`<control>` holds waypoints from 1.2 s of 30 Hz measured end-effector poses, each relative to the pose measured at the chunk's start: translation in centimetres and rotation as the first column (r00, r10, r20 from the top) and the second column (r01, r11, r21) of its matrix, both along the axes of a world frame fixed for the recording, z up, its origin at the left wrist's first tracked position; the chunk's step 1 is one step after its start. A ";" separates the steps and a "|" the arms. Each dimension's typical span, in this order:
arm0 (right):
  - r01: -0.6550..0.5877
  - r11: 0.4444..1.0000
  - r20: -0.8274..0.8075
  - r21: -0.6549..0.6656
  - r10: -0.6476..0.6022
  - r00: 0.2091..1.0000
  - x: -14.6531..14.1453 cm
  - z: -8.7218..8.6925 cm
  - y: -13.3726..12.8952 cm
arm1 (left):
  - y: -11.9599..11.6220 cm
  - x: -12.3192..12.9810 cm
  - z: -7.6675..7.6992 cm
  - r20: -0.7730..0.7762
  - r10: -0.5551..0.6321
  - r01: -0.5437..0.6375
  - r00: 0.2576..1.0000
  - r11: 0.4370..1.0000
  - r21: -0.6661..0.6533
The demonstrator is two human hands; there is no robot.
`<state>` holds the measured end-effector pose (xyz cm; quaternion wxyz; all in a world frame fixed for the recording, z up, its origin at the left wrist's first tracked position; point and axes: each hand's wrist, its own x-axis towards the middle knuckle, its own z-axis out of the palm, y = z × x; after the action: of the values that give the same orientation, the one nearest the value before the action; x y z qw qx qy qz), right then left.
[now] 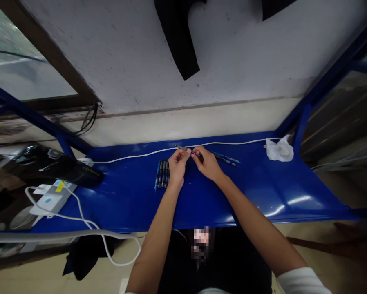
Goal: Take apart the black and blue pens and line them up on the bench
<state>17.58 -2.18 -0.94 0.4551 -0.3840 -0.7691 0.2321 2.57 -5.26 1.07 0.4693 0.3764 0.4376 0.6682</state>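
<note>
I see the left hand (177,166) and right hand (208,164) pinching one pen (180,147) at frame centre, fingers curled in, likely a fiddling step needing steady fingertip control next.

Wall (238,57) at 12 o'clock: grey, dark-specked; black shapes (183,45) on it at 12 and 1. Cream band (220,120) along its foot, behind the table. Window (14,65) at 10: brown frame (56,53), blurred green and grey beyond. Table (110,208) across centre: blue, glossy; glare (300,200) at 4. Blue struts at 10 (33,116) and 2 (327,77). Floor (48,281) at 7–8: pale beige. Light: dim overall, brightest at window; shadowed clutter at 9.
</note>
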 end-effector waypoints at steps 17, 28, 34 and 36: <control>-0.013 0.999 -0.028 0.041 0.014 1.000 0.0 0.1 0.1 | 0.0 -0.1 -0.1 -0.020 0.010 -0.010 1.000 1.000 0.000; -0.017 0.998 -0.011 0.058 0.018 1.000 0.1 0.2 0.1 | 0.2 -0.1 -0.2 -0.051 0.028 -0.027 0.998 1.000 0.013; -0.037 0.998 -0.004 0.060 0.037 0.999 0.1 0.0 0.2 | 0.0 -0.1 -0.2 -0.063 0.021 -0.020 0.998 1.000 0.017; -0.036 0.998 -0.001 0.058 0.036 0.999 0.1 -0.1 0.2 | 0.0 -0.1 -0.2 -0.066 0.021 -0.020 0.998 1.000 0.012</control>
<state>17.66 -2.03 -1.00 0.4626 -0.3566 -0.7818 0.2182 2.44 -5.25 0.90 0.4454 0.3966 0.4529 0.6627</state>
